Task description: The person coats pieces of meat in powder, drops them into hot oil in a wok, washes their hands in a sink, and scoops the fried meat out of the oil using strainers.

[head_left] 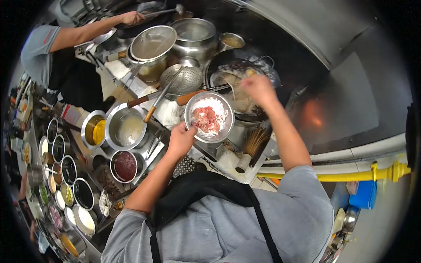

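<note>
Left hand (180, 139) has the steel bowl (229, 126) by the near-left rim, thumb inside the edge, fingers closed on it. Bowl sits in front of the torso, just short of the wok (219, 62), with pinkish raw meat (205, 117) and white powder (206, 102) inside. Right hand (259, 90) is over the wok, motion-blurred; fingers look drawn in narrow, but can't tell if they hold anything. A small yellowish bit shows near the fingertips, contact unclear. My read on the step: hand-feeding pieces from bowl to wok. Next move calls for keeping the bowl level and close, releasing low, and keeping fingers off the foamy contents. In the way: wooden handle (188, 98) lying across the gap between bowl and wok, its wire strainer (223, 79) down in the wok; easy to snag. Perforated skimmer (181, 80) just beyond the bowl, bamboo brush (255, 141) on the near side. To the left, a pot (115, 119) of cloudy liquid and a pan of dark red stuff (124, 166). Co-worker's hand (133, 17) works a ladle at the far left, well apart.
</note>
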Demonstrator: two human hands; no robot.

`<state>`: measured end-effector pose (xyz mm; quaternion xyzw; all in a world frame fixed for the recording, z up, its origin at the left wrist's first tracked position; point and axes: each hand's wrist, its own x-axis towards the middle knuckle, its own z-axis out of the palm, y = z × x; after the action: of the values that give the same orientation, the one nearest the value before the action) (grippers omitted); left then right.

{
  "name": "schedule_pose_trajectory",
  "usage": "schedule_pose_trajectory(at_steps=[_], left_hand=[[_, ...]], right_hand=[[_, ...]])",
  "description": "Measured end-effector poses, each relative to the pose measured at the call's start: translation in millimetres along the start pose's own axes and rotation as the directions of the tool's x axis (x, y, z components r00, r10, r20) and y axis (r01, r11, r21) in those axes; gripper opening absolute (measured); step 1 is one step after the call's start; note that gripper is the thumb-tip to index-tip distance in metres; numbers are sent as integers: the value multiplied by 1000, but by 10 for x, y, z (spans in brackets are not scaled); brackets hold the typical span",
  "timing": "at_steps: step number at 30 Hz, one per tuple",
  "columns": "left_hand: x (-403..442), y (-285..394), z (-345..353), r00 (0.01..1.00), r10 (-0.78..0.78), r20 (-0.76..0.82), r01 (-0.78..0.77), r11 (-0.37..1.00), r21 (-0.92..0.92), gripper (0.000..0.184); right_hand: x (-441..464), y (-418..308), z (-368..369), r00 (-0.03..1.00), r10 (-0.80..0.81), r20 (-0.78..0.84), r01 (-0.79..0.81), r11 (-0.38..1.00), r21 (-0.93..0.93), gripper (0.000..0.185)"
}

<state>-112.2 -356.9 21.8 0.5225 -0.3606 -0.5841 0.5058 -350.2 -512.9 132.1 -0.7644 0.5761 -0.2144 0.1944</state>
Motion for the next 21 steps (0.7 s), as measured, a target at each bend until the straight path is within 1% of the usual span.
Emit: schedule_pose_trajectory(at_steps=[1,2,4,5,6,7,8,9,10,11,12,13,14,16,17,18,19,20,21], left_hand=[[3,69,66,999,43,25,-45,997,65,13],[6,119,135,998,49,51,-52,997,61,13],[1,178,226,975,192,108,-202,975,97,13],[45,143,224,981,147,126,-161,981,107,14],[52,187,229,979,157,130,-171,980,101,14],[53,226,247,988,85,127,-87,996,10,13],[46,244,258,991,6,131,4,997,-81,13],[115,198,247,986,-4,166,24,992,-123,15],[169,144,256,986,-2,166,24,991,-131,15],[186,170,294,986,-21,163,45,988,-145,15],[192,183,324,986,-42,159,67,985,-157,15],[206,164,340,986,-45,158,71,985,-159,15],[242,143,355,985,-50,164,75,986,-150,15],[283,169,388,987,-51,152,74,986,-151,15],[263,207,399,988,-46,148,68,986,-151,15],[268,235,409,988,-39,149,62,987,-149,16],[323,203,428,989,-39,146,60,988,-140,16],[348,221,444,988,-41,147,62,989,-136,16],[380,246,458,985,-37,170,62,988,-141,16]], right_hand=[[-182,-172,133,988,-139,69,144,988,-61,20],[-348,-317,262,952,-266,149,284,952,-111,18],[-506,-384,604,943,-305,131,332,859,-390,14],[-555,-387,551,946,-300,124,324,858,-400,14],[-570,-397,446,944,-327,50,323,878,-353,12],[-559,-419,322,934,-356,-17,334,892,-305,12],[-532,-481,151,958,-287,-6,282,945,-166,12],[-505,-467,49,950,-310,-33,307,948,-81,12],[-479,-448,-18,943,-328,-62,329,944,4,12],[-440,-393,-14,943,-329,-57,329,944,1,12],[-406,-312,31,979,-204,6,204,979,24,13],[-389,-253,66,995,-75,72,73,997,40,14],[-392,-320,18,994,-80,76,77,996,38,14],[-424,-520,-93,998,-6,-59,26,938,346,19],[-431,-487,-20,999,-11,-50,27,936,351,19],[-425,-397,103,967,-249,-53,254,957,139,17],[-426,-284,238,884,-467,-9,465,882,-76,17],[-452,-247,336,760,-645,81,639,718,-274,19],[-491,-221,437,698,-704,135,714,668,-211,23]])
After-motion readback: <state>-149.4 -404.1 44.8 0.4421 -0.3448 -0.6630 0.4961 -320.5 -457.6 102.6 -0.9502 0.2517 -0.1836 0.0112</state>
